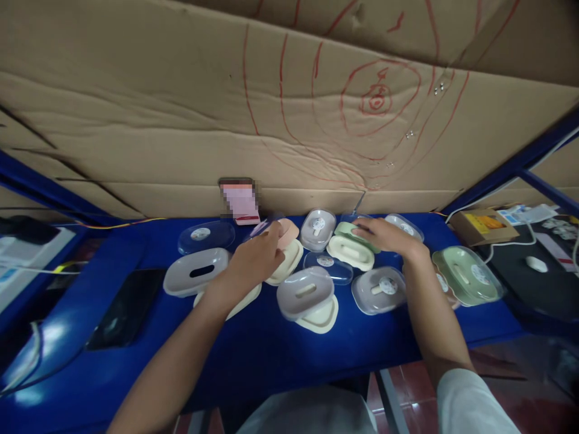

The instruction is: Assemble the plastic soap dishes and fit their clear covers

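Observation:
My left hand (266, 248) has its fingers bent and closed at the edge of a peach soap dish piece (289, 231), above a cream tray (290, 264). My right hand (388, 234) reaches over a green soap dish (346, 229), its fingertips gripping the top; the thumb is mostly hidden. Just below lies a cream-and-green scalloped tray (351, 252). Closer to me, a grey soap dish (304, 293) rests partly on another cream tray (323, 316). A grey base with a dark slot (196, 272) sits left of my left wrist.
Clear lids with round stickers (205, 236) lie among the dishes. More lidded dishes, one grey (379, 290) and one green (468, 274), stand to the right. A phone (242, 202) leans on the cardboard wall (181, 120). A dark tablet (126, 308) lies left; a cardboard box (484, 227) is right.

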Demonstrator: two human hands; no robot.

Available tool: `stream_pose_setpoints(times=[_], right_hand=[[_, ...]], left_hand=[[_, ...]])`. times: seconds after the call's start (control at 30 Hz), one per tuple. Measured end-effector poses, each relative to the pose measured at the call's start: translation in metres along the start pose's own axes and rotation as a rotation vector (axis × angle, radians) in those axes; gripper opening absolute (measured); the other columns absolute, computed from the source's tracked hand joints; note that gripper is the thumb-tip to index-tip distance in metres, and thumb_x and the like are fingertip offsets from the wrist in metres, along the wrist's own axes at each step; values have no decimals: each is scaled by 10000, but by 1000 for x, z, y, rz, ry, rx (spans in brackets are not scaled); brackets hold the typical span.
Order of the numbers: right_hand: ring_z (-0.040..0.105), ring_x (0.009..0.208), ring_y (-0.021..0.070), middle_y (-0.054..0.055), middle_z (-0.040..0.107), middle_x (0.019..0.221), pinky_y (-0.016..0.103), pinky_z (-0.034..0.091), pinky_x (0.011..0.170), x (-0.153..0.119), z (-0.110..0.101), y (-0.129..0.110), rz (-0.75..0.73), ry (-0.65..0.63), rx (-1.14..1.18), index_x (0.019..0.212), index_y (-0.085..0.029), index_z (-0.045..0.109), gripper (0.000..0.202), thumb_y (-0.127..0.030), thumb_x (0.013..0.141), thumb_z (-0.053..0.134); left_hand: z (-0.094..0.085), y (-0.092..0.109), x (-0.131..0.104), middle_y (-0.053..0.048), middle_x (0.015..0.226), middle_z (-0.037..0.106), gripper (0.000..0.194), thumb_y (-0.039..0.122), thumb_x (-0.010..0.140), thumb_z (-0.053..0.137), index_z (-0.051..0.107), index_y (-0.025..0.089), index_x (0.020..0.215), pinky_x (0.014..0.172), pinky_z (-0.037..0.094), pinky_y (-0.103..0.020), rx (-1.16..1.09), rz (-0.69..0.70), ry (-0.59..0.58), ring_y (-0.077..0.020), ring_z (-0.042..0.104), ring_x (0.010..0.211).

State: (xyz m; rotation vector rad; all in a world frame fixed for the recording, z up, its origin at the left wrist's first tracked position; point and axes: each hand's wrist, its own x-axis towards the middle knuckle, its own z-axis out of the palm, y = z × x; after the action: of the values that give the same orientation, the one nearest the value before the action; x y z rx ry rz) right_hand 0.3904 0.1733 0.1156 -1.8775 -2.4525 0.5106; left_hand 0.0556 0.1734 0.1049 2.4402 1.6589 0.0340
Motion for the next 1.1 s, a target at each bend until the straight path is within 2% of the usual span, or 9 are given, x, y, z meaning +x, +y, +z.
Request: stream_pose_setpoints(times=[0.13, 0.23, 0.4, 0.53, 0.7, 0.8, 0.87, 1.0, 1.1], right_hand=[[713, 1232, 266, 101, 745, 1372, 350, 507, 1041, 1, 0, -2, -11, 149, -17, 1412, -210, 656, 363, -222, 1077, 517], [649, 1319, 306, 141, 707, 1411, 426, 457, 1113, 3, 6, -9, -12, 248, -47, 1409, -196, 662, 404, -126, 1037, 519], [674, 1231, 261, 90, 743, 1276, 373, 468, 1051, -1, 10, -24, -151, 236, -55, 1245, -223, 738, 315, -90, 1009, 576], [658, 1247, 305, 139, 718, 1314, 425, 439, 1028, -1, 16, -32, -172, 256, -70, 1232, -187, 736, 293, -81, 991, 608], [655, 1259, 264, 82, 746, 1278, 391, 416, 1034, 9, 29, -47, -301, 220, -32, 1217, -218, 712, 367, -23, 906, 699], [665, 1214, 248, 81, 744, 1249, 363, 421, 1021, 11, 28, -58, -340, 244, 10, 1193, -213, 685, 238, -177, 965, 743], [702, 1084, 221, 58, 764, 1144, 314, 442, 933, 10, 25, -62, -244, 266, 68, 1094, -221, 688, 165, -376, 1038, 690], [703, 808, 217, 49, 749, 853, 303, 411, 718, 12, 24, -64, 135, 320, 85, 888, -218, 670, 510, -602, 1117, 425], [692, 782, 255, 59, 734, 800, 322, 416, 693, 16, 30, -61, 203, 306, 28, 869, -221, 673, 452, -630, 1039, 585]], left_hand=[[5, 21, 3, -188, 1418, 610, 366, 106, 973, 469, 550, 173, 1324, 1053, 514, -468, -23, 81, 121, -346, 613, 1325], [14, 46, 15, -168, 1417, 603, 313, 239, 1028, 538, 572, 196, 1337, 1115, 468, -493, -69, 181, 152, -357, 577, 1341], [37, 76, 52, -210, 1398, 608, 590, 277, 870, 804, 564, 182, 1400, 1062, 485, -542, -228, 170, 158, -415, 593, 1284], [48, 64, 69, -181, 1421, 629, 563, 198, 816, 801, 606, 193, 1344, 1127, 445, -518, -453, 123, 181, -383, 582, 1338], [39, 23, 68, -99, 1218, 745, 419, 488, 916, 687, 660, 210, 1228, 993, 519, -398, -820, 75, 144, -275, 695, 1131], [32, 12, 63, -74, 1138, 754, 438, 575, 889, 663, 692, 208, 1125, 876, 527, -336, -1006, 52, 130, -239, 691, 1048], [31, 13, 59, -64, 1125, 744, 433, 564, 854, 690, 693, 212, 1106, 838, 515, -317, -1094, 35, 140, -224, 679, 1017], [35, 20, 54, -40, 1060, 729, 355, 485, 815, 731, 676, 234, 1060, 812, 517, -321, -1179, 23, 149, -213, 675, 956], [41, 21, 57, -40, 1023, 721, 268, 449, 855, 698, 642, 234, 1007, 843, 533, -358, -1154, 8, 180, -228, 685, 962]])
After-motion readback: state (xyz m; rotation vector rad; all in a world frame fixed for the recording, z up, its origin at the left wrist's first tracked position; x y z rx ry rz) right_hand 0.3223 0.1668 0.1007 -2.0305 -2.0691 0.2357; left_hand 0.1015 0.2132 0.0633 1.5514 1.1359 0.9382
